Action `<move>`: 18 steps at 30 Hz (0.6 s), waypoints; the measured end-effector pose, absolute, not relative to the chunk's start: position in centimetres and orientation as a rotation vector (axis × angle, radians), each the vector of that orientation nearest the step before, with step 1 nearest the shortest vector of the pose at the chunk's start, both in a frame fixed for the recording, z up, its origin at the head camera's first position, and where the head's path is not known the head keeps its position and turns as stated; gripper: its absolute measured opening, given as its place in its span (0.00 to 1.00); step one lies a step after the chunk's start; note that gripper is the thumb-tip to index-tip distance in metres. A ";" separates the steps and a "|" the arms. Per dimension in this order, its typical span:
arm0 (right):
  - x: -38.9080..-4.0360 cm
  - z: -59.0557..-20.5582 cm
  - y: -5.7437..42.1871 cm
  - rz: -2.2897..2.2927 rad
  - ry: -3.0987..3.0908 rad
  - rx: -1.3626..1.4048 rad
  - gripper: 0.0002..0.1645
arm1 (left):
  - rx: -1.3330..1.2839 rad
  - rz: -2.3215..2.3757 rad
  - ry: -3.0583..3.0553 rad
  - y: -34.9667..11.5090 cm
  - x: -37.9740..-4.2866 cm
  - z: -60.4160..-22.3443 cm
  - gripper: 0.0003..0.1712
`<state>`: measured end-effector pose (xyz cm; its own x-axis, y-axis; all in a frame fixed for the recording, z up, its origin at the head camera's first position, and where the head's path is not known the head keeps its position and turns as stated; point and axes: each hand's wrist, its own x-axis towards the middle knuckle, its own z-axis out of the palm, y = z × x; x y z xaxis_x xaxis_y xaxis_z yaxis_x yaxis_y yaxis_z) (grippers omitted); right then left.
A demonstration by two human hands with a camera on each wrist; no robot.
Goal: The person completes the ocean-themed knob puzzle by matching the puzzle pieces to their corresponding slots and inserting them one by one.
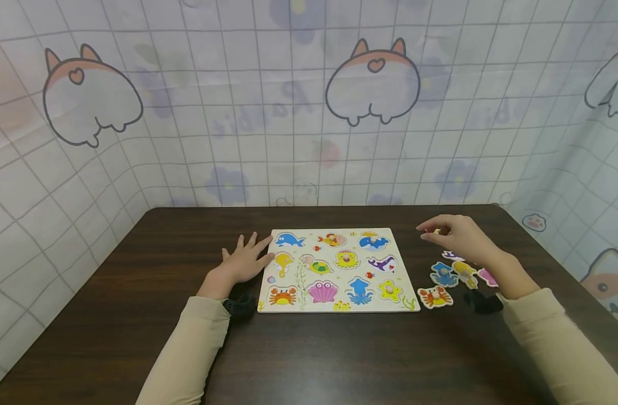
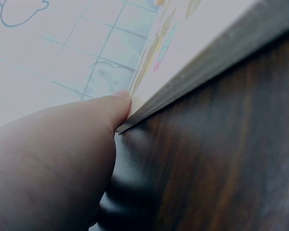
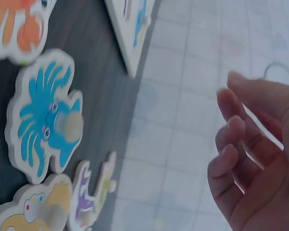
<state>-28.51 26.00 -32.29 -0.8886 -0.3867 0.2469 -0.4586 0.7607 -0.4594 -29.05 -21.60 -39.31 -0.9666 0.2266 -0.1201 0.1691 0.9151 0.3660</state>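
Note:
A wooden peg puzzle board (image 1: 309, 232) with sea-animal pictures lies flat. My left hand (image 1: 240, 265) rests beside it with fingers spread, the thumb (image 2: 118, 108) touching the board's edge. My right hand (image 1: 458, 235) is raised over the loose pieces, its fingers loosely curved and holding nothing; thumb and forefinger tips are close together. Below it lie a squid piece (image 3: 43, 115), a crab piece (image 1: 435, 297), a yellow seahorse piece (image 1: 465, 273) and a purple-and-white piece (image 3: 82, 202). A pink piece (image 1: 487, 277) is partly hidden by the right wrist.
Knobbed pieces sit in the board: a fish (image 1: 334, 240), a whale (image 1: 374, 242), an octopus (image 1: 346, 259) and a starfish (image 1: 390, 290). The dark wooden table (image 1: 329, 360) meets a grid-patterned curtain (image 1: 268, 152) at the back and sides.

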 end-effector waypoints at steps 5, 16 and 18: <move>-30.1 -32.9 27.3 0.836 -2.813 0.547 0.17 | 0.302 0.544 2.917 -21.6 -29.0 -39.3 0.38; -32.7 -33.9 28.7 0.923 -2.878 0.386 0.23 | 0.304 0.552 2.917 -21.6 -28.9 -39.4 0.38; -33.1 -34.4 28.8 0.912 -2.891 0.362 0.22 | 0.305 0.553 2.915 -21.6 -28.9 -39.3 0.38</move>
